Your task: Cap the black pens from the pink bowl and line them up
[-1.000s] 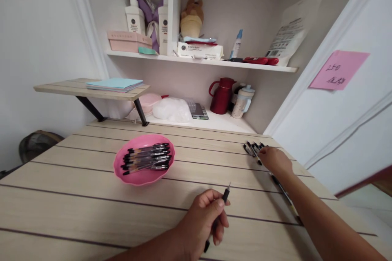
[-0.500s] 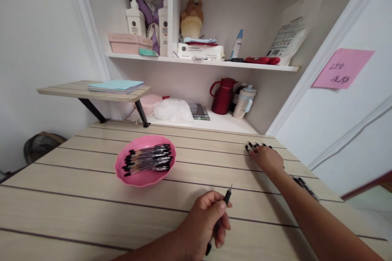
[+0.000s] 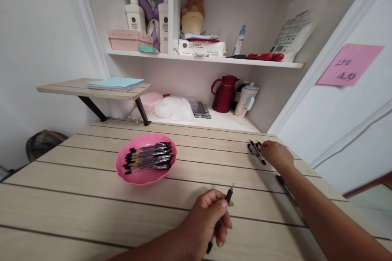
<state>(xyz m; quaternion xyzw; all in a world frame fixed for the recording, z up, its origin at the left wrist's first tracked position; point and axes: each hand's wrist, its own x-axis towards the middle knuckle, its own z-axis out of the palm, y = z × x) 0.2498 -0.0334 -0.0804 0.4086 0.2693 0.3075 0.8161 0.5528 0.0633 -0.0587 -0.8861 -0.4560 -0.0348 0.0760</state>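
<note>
My left hand [image 3: 211, 218] is closed around a gel pen [image 3: 229, 195] with a black grip. The bare tip points up and away; the pen's lower end shows below the palm. Farther off on the right, my right hand [image 3: 278, 155] reaches over the table with fingers drawn together at a small group of capless-looking black and clear pens [image 3: 257, 153]. Its fingertips are partly hidden, so what they pinch cannot be made out. Beside the right forearm lies another pen [image 3: 286, 189], partly covered by the arm.
A pink bowl [image 3: 147, 180] with several black-ended pens stands left on the slatted table [image 3: 101, 216]. A small raised stand [image 3: 67, 85] bears blue paper [image 3: 116, 83]. Behind are a red jug [image 3: 225, 94], a tumbler [image 3: 246, 101] and a loaded shelf [image 3: 196, 58].
My right hand has shifted slightly right, uncovering more of the pens there. The right forearm now covers more of the pens beside it. My left hand keeps the gel pen nearly in place.
</note>
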